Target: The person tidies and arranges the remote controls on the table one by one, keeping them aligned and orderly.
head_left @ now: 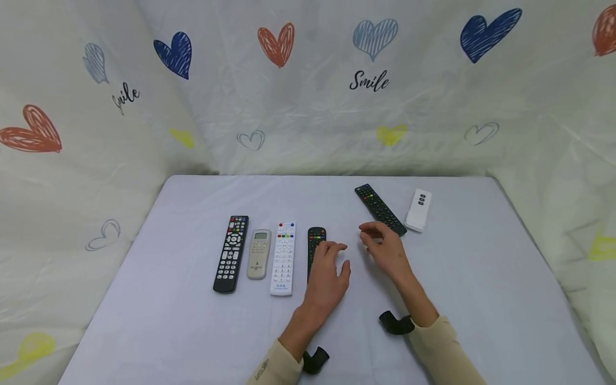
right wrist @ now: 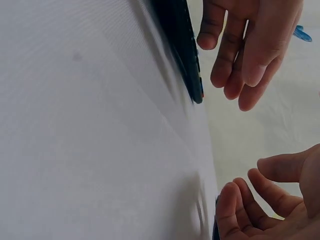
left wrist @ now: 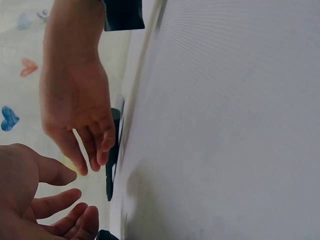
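My left hand (head_left: 327, 278) hovers over a slim black remote control (head_left: 316, 233), hiding its lower part. Its fingers are loosely bent and hold nothing. To the right, my right hand (head_left: 385, 250) hangs with relaxed fingers near the lower end of a second black remote control (head_left: 377, 206), which lies at a slant. Nothing shows between its fingers either. The wrist views show a gap between the left hand (left wrist: 37, 200) and the right hand (right wrist: 287, 200). A small white remote control (head_left: 418, 210) with dark buttons lies beyond the right hand.
Left of the hands lie a white remote control (head_left: 283, 259), a short beige one with a screen (head_left: 259, 254) and a large black one with pale buttons (head_left: 231, 254), roughly in a row. A white cloth covers the table (head_left: 159, 321). A heart-printed curtain (head_left: 308, 107) hangs behind.
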{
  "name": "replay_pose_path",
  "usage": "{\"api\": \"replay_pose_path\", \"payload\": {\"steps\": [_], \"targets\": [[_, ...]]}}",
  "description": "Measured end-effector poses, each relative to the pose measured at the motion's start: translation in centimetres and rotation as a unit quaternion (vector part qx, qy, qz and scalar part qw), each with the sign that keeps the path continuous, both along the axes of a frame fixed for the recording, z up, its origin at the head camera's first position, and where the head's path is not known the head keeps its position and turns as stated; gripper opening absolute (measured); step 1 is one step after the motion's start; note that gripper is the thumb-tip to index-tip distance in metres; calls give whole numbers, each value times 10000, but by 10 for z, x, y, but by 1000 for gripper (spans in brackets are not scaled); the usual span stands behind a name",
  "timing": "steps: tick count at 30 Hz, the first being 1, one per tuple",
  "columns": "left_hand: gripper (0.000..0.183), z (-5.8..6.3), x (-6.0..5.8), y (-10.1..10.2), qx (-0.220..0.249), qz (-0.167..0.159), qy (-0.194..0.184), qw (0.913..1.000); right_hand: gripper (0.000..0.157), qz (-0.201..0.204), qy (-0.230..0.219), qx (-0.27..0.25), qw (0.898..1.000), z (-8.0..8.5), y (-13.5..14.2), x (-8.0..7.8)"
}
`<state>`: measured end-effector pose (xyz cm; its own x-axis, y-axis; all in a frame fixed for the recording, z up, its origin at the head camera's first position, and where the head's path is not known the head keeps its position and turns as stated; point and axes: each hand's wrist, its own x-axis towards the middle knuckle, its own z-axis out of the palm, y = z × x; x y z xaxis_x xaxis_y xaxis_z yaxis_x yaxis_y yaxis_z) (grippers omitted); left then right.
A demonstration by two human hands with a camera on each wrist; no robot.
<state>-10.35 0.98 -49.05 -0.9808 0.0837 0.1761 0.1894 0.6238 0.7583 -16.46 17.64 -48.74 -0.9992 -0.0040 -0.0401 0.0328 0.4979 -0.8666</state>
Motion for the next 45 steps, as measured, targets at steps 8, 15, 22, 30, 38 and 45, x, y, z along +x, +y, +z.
{"api": "replay_pose_path", "payload": {"steps": [8, 15, 22, 30, 38, 45], "targets": [[33, 4, -9, 7, 21, -115, -359, 9993, 28, -217, 107, 156, 9996, 2, 14, 9], [34, 2, -15, 11, -73, -164, -372, 9991, 29, -357, 211, 510, 9978, 3, 20, 15], [37, 1, -23, 16, -248, -189, -587, 9978, 29, -606, 332, 717, 9950, 2, 24, 18], [37, -2, -32, 23, -335, -194, -684, 9969, 30, -808, 402, 696, 9935, 4, 29, 19], [39, -4, -41, 30, -500, -200, -699, 9961, 36, -1114, 242, 586, 9917, 0, 32, 21], [41, -3, -45, 35, -700, -236, -733, 9946, 40, -1224, 150, 517, 9910, -1, 35, 20]]}}
